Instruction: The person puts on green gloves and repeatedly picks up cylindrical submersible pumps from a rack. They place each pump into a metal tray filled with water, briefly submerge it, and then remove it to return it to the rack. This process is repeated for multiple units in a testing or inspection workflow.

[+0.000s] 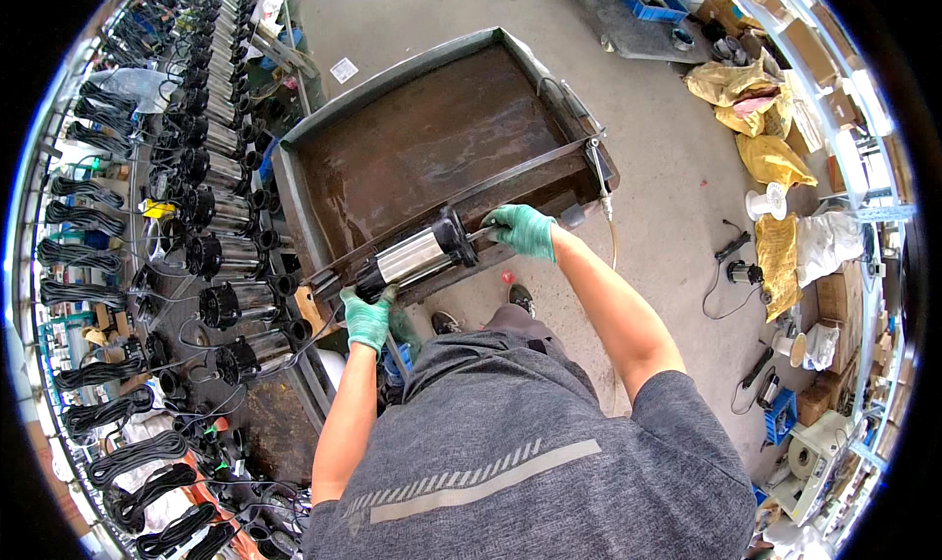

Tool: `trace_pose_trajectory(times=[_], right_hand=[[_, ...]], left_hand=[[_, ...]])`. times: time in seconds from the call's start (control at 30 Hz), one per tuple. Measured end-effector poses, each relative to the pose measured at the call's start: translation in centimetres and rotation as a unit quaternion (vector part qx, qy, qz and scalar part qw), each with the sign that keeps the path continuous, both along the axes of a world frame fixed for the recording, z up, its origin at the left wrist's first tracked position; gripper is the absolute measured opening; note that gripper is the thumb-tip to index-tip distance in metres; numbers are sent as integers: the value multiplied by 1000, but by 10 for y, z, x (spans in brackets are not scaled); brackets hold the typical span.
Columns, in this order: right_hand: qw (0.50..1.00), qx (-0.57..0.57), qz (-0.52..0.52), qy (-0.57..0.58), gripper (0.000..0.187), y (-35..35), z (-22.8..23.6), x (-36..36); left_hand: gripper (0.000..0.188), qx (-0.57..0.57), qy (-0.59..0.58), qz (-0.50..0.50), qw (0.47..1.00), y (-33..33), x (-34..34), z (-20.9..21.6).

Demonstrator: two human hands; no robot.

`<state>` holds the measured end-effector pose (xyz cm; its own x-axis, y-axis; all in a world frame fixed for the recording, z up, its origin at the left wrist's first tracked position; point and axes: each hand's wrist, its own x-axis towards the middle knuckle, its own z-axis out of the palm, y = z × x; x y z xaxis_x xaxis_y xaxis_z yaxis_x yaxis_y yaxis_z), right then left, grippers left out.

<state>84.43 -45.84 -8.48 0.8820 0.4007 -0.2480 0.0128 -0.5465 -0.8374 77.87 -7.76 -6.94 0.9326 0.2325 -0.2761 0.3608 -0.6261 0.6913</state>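
A steel cylinder with black ends is supported along the near edge of a metal tray by two green-gloved hands. The grip of the left hand is set against the lower-left black end; how far it is closed cannot be told. The grip of the right hand is narrowed around a thin metal shaft at the opposite end. Similar cylinders are lined up at left.

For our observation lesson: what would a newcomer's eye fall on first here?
The shiny metal cylinder at centre, between the green-gloved left hand and right hand, stands out. Just beyond it sits a wide brown-bottomed tub, and down the left side runs a row of similar cylinders beside bundled black cables.
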Motion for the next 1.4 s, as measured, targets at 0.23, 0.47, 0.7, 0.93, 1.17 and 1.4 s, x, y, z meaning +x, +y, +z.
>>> trace_pose_trajectory(times=[0.23, 0.47, 0.7, 0.93, 1.17, 1.4], right_hand=[[936, 218, -150, 231, 31, -2, -6, 4], [818, 382, -260, 342, 29, 11, -3, -17], [974, -45, -122, 185, 59, 16, 18, 1], [975, -213, 46, -39, 46, 6, -58, 9], [854, 327, -140, 380, 35, -14, 23, -12], [904, 182, -170, 347, 50, -5, 15, 7]], left_hand=[[103, -4, 15, -8, 1000, -8, 2, 16], [100, -34, -1, 2, 999, -1, -1, 1], [85, 24, -18, 16, 999, -9, -4, 5], [74, -31, -29, -8, 999, -5, 0, -2], [80, -44, -44, 4, 998, -9, -6, 6], [65, -72, -57, 8, 996, -10, -6, 9]])
